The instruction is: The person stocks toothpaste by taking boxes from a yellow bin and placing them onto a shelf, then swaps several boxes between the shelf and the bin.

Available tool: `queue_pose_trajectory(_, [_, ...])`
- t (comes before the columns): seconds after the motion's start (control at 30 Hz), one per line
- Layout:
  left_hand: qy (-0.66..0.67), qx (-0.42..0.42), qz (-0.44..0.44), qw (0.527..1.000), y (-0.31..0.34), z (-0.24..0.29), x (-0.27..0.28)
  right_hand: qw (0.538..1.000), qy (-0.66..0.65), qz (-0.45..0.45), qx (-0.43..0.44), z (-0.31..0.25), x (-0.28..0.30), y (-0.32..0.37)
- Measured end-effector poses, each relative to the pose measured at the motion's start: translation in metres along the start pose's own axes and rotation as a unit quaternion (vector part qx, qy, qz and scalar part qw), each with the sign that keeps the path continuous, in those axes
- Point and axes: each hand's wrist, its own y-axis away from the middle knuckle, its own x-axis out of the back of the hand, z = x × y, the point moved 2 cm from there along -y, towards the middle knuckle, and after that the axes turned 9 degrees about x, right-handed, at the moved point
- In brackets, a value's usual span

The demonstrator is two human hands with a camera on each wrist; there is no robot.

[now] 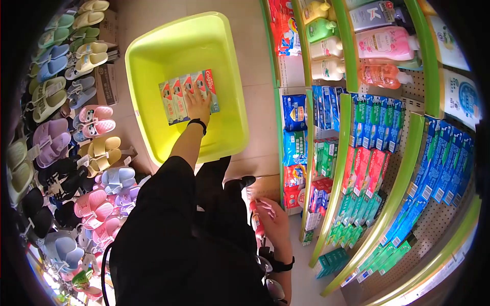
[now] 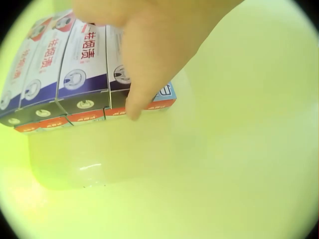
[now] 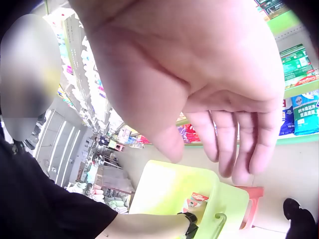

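Spread across the top of a row of Colgate boxes (image 1: 176, 97) is the left hand (image 1: 197, 104), a black band on its wrist. These boxes lie side by side inside a yellow-green tub (image 1: 232, 86). In the left wrist view, the thumb of the left hand (image 2: 154, 55) reaches down over the edge of the boxes (image 2: 82, 64), whose ends show a second layer below. The right hand (image 1: 273, 219) hangs outside the tub near the body, holding nothing; in the right wrist view the fingers of the right hand (image 3: 199, 74) are loosely extended.
Slippers (image 1: 51, 132) crowd racks on the left. At the right, green-edged shelves (image 1: 352, 51) carry pump bottles (image 1: 385, 43), toothpaste boxes (image 1: 377, 122) and bagged goods (image 1: 294, 112). A red stool-like object (image 3: 253, 199) stands by the tub in the right wrist view.
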Motion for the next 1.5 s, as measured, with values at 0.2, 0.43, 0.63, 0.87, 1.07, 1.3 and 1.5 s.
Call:
queue_pose_trajectory(0.2, [0.127,-0.033,-0.022,0.991,0.008,-0.008,0.063,0.999,-0.002,0.038,0.001,-0.012,-0.003,0.001])
queue_pose_trajectory(0.43, [0.42,-0.064,-0.147,0.893,0.027,-0.033,0.095,1.0,-0.014,0.006,0.017,-0.038,-0.013,-0.005])
queue_pose_trajectory(0.63, [0.5,-0.168,-0.011,0.849,0.078,-0.057,0.214,0.994,0.043,-0.028,0.098,-0.054,-0.019,-0.012])
queue_pose_trajectory(0.87, [0.581,-0.402,0.008,0.708,0.181,-0.051,0.369,0.973,-0.048,0.011,0.223,-0.104,-0.029,-0.003])
queue_pose_trajectory(1.07, [0.526,-0.499,0.028,0.688,0.238,-0.025,0.415,0.968,-0.02,0.055,0.242,-0.062,0.023,0.011])
queue_pose_trajectory(1.3, [0.383,-0.551,0.13,0.73,0.303,-0.003,0.447,0.971,0.053,-0.025,0.23,-0.022,0.119,0.117])
queue_pose_trajectory(1.5, [0.37,-0.641,0.102,0.665,0.367,0.056,0.445,0.97,-0.099,0.003,0.224,0.023,0.168,0.216])
